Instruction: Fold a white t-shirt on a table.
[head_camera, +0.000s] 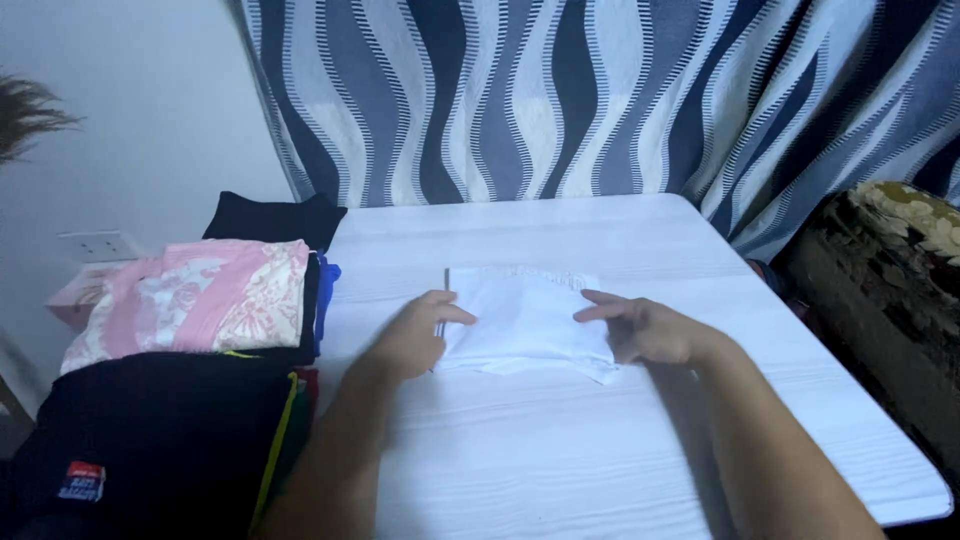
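A white cloth (525, 320) is pressed flat on the white table (600, 440) by open left hand (412, 338) and right hand (645, 328), nothing gripped; a wavy curtain (600, 100) is hung behind; clothes (200, 310) are stacked left.

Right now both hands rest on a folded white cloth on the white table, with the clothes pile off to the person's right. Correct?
Not quite. The head view shows the clothes pile on the person's left, not right. The rest holds: the left hand and right hand both rest on the folded white cloth on the white table.
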